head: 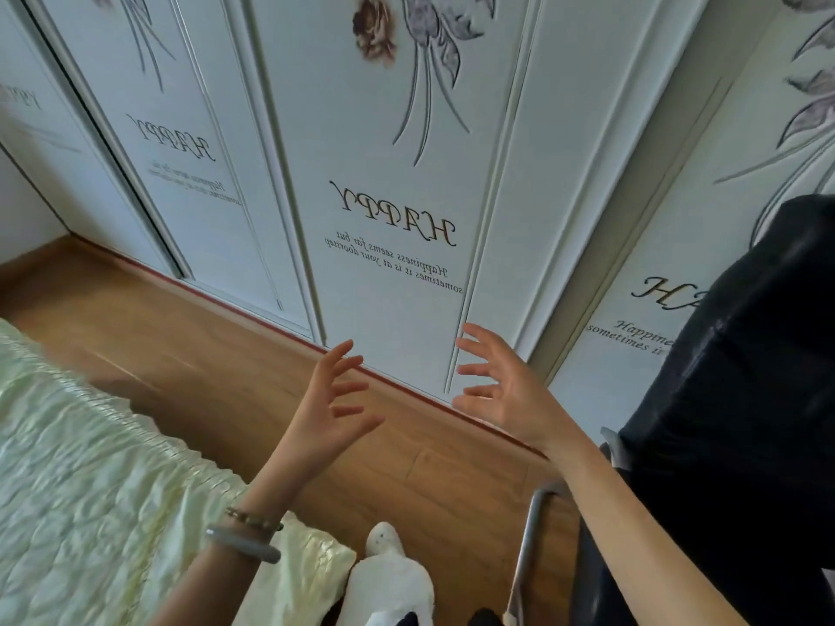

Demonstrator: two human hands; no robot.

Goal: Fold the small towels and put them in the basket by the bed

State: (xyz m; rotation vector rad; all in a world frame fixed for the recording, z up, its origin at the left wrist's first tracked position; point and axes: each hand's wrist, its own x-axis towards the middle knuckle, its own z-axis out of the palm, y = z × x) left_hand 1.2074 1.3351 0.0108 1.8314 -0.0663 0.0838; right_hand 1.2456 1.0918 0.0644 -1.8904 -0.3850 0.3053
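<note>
The bed (90, 467) lies to the left of the left hand (332, 411). The left hand and the right hand (501, 390) hover with palms facing and fingers spread, holding nothing. No towel or basket shows. A small towel should be light and limp, best pinched at two corners. Bare floor (226, 354) lies beneath the hands; dark fabric (745, 399) crowds the right hand's outer side.

Home bedroom: quilted bed (81, 467), sliding wardrobe doors (388, 173), wood floor (217, 363).
</note>
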